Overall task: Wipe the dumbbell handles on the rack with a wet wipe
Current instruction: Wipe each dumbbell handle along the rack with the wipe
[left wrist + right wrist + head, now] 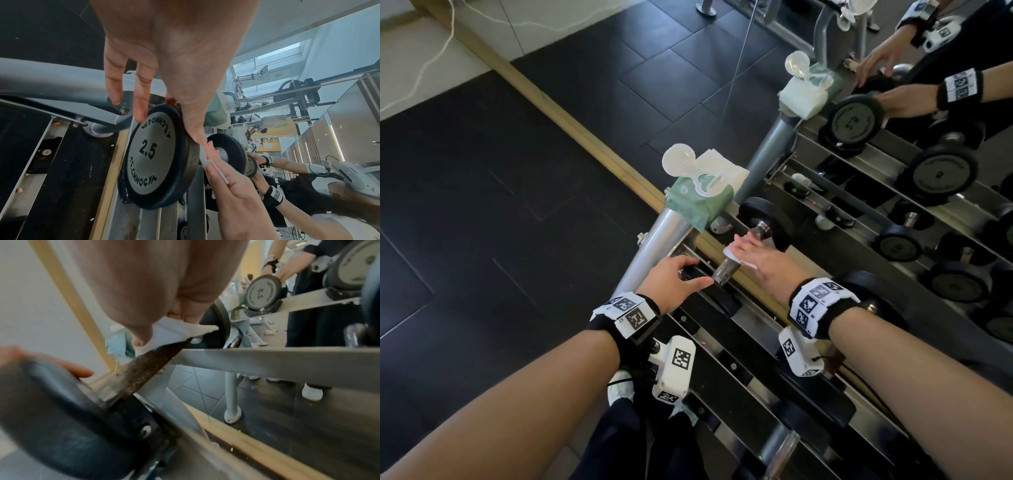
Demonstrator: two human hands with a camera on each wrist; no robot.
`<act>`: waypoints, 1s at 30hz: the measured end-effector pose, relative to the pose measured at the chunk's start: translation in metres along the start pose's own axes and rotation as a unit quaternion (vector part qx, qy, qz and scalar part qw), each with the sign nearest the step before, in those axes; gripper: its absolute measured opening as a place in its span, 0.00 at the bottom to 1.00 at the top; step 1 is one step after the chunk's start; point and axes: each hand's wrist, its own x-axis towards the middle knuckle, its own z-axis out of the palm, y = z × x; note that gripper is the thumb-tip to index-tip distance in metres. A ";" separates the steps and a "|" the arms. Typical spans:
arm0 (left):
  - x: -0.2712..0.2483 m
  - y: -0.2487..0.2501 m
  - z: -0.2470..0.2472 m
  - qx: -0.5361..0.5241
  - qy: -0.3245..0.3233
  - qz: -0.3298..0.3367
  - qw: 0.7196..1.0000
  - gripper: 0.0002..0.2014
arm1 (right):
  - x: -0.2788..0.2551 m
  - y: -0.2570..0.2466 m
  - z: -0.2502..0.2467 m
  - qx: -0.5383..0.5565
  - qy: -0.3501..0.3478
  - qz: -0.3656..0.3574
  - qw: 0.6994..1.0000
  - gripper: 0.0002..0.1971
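A 2.5 dumbbell (156,154) lies at the left end of the rack's top shelf (743,318), close to a wall mirror. My left hand (683,272) grips its near black plate (61,418), fingers over the rim and thumb on the other side. My right hand (750,251) wraps a white wet wipe (174,332) round the middle of the knurled metal handle (144,368), thumb on one side and fingers on the other. Bare handle shows on both sides of the wipe. The far plate (767,216) stands against the mirror side.
A green pack of wet wipes (698,195) with its lid flipped up sits on the rack's grey post, just left of the dumbbell. More dumbbells (808,404) lie along the shelf to my right. The mirror repeats the rack and my hands. Dark floor tiles (482,205) lie to the left.
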 end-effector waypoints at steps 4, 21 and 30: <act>0.000 0.001 -0.001 -0.004 -0.005 0.004 1.000 0.30 | -0.008 -0.012 0.013 0.097 0.010 -0.001 0.995 0.32; -0.002 0.004 -0.007 -0.003 -0.028 0.014 1.000 0.29 | -0.008 -0.020 0.020 0.081 0.376 0.119 0.915 0.16; -0.001 0.005 -0.009 0.019 -0.040 0.031 0.999 0.28 | 0.001 -0.032 0.048 0.384 0.197 0.171 0.886 0.17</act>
